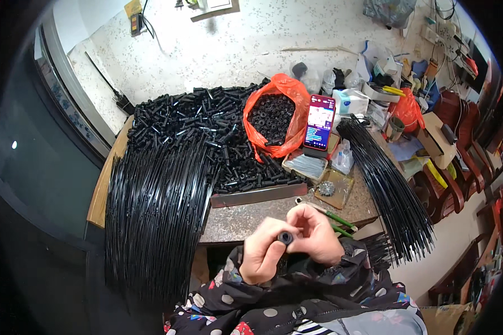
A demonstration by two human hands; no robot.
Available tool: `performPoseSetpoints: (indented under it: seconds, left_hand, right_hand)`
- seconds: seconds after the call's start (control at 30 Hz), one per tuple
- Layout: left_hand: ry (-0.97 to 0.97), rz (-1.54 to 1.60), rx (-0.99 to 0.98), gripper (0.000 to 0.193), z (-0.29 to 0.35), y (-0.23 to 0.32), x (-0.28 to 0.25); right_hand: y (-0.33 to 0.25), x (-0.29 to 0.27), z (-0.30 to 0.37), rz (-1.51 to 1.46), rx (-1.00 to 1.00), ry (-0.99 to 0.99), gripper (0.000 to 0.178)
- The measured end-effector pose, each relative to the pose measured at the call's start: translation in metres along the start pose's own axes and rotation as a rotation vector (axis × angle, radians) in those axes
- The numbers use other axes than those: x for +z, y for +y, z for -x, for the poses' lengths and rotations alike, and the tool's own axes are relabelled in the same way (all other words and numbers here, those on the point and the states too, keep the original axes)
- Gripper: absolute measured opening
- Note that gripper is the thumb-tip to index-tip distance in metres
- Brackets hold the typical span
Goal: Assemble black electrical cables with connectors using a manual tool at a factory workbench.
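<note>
Both hands meet in front of the table's near edge. My left hand is closed around a short black tube, whose round hollow end points toward me. Right beside it, my right hand is closed, its thumb next to the tube and its fingers curled against the left fingertips. Whatever those right fingers pinch is hidden. Just beyond the hands lie green-handled pliers, partly covered by the right hand. A metal bar edges a big heap of similar black tubular parts.
Long thin black rods overhang the table at left; another bundle lies at right. A red plastic bag holds small black rings. Nearby are a lit phone, a tray of metal pins and a toothed metal piece.
</note>
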State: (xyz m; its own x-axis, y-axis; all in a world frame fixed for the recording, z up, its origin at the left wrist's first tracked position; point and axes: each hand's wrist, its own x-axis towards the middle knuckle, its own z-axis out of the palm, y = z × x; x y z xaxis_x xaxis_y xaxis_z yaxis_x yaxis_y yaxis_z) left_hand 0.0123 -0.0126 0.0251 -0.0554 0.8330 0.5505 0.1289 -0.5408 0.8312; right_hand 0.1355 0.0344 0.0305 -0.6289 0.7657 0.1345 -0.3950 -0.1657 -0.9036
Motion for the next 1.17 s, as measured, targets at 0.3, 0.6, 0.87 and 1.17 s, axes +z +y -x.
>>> performPoseSetpoints:
  seconds: [0.3, 0.6, 0.87, 1.17]
  left_hand:
    - [-0.208, 0.733, -0.328, 0.047, 0.02, 0.013, 0.001]
    - [-0.113, 0.785, -0.371, 0.033, 0.018, 0.017, -0.01]
    - [0.115, 0.369, -0.175, 0.027, 0.022, 0.01, 0.009]
    - [0.183, 0.289, -0.053, 0.04, 0.006, 0.013, -0.027]
  right_hand:
    - [-0.025, 0.014, 0.007, 0.31, 0.001, -0.109, 0.05]
    - [-0.037, 0.022, 0.015, 1.035, -0.702, -0.029, 0.02]
    - [-0.035, 0.026, 0.018, 0.874, -0.413, 0.038, 0.01]
    - [-0.021, -0.013, 0.02, 1.222, -0.98, -0.002, 0.021]
